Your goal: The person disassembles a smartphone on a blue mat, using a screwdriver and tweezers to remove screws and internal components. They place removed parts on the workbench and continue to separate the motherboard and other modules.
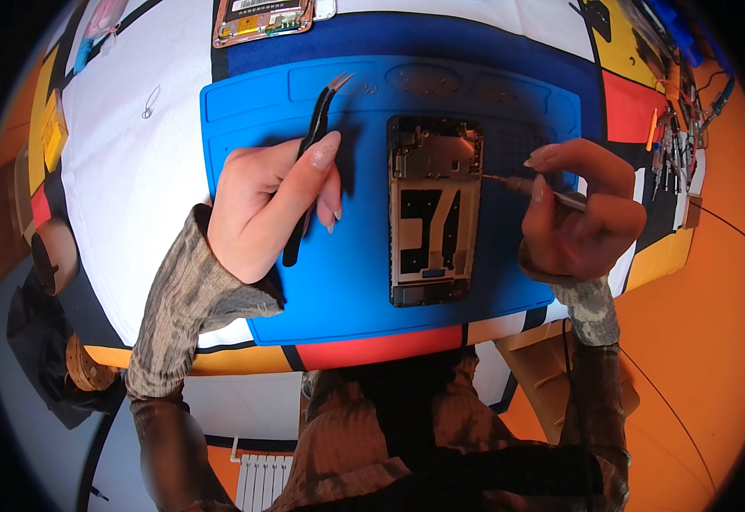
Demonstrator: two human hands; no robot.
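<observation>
An opened smartphone [434, 213] lies on a blue silicone mat [330, 299], its inner frame and metal shield plate exposed. Black bent-tip tweezers [319, 115] are held in my left hand [266, 200], left of the phone, tips pointing up and away over the mat. My right hand [581, 209] is closed round a thin screwdriver [521, 183]; its tip reaches the phone's right edge, near the lower border of the shield plate. I cannot tell whether the tip touches. Tiny screws [423, 81] lie in the mat's far compartments.
Another opened phone part [261, 21] with a battery sits beyond the mat. A small wire loop [149, 102] rests on the white cloth at left. Several hand tools [671, 158] stand at the right table edge, near a yellow box [54, 132] on the opposite side.
</observation>
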